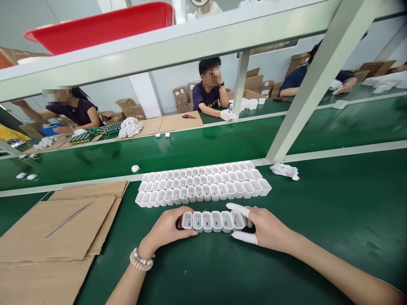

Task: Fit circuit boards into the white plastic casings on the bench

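Note:
A short row of white plastic housings (216, 222), open side up, stands on the green table between my hands. My left hand (171, 226) is closed around the left end of this row, thumb in front and fingers behind. At the opposite end my right hand (259, 226), with white finger cots on thumb and a finger, grips the last housing. Small dark slots show in the housing bottoms. Just behind, a block of white housings (203, 184) stands in three long rows, also open upward. Neither hand touches that block.
Cardboard sheets (57, 228) lie at left with metal tweezers (68, 220) on top. A crumpled white cloth (285, 171) rests right of the block. Beyond a pale rail runs a green conveyor belt (203, 146) with small white parts. A slanted post (314, 84) rises at right; co-workers sit opposite.

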### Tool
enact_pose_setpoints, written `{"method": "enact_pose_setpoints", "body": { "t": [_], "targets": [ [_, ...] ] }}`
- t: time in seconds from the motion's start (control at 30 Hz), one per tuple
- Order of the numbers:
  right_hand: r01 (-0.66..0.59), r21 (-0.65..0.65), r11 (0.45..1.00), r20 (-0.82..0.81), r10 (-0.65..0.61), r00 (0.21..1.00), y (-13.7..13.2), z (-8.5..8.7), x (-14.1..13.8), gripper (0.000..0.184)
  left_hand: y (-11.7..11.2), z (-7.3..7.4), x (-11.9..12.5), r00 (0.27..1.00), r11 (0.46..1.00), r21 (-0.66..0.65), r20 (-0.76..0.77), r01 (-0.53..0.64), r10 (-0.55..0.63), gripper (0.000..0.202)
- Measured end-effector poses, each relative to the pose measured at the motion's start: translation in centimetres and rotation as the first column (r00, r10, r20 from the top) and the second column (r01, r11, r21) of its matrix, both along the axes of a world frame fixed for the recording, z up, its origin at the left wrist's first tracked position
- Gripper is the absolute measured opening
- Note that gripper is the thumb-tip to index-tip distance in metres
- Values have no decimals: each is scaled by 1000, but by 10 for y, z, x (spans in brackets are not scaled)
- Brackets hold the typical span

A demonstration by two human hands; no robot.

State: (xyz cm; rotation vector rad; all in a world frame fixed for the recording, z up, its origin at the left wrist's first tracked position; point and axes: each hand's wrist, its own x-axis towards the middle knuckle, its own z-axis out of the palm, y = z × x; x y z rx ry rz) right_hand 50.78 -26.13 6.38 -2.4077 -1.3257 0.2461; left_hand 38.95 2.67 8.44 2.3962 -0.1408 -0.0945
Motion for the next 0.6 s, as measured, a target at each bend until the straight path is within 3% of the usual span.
{"method": "enact_pose_setpoints", "body": {
  "t": [0.13,0.3,0.47,0.6],
  "targets": [
    [1,3,1000,11,-1,1000,0,-1,0,58,0,-1,0,1000,1000,12,-9,8,-8,43],
    [17,45,999,-43,-15,999,-1,-5,0,57,5,-4,0,1000,998,-59,-28,3,-5,60],
    [1,113,994,-48,4,999,1,-9,1,50,10,-8,0,999,981,-193,-37,-8,1,50],
    [29,175,984,-5,-28,1000,1,-13,2,46,12,-11,0,1000,974,-229,-4,-3,2,48]
  ]
}}
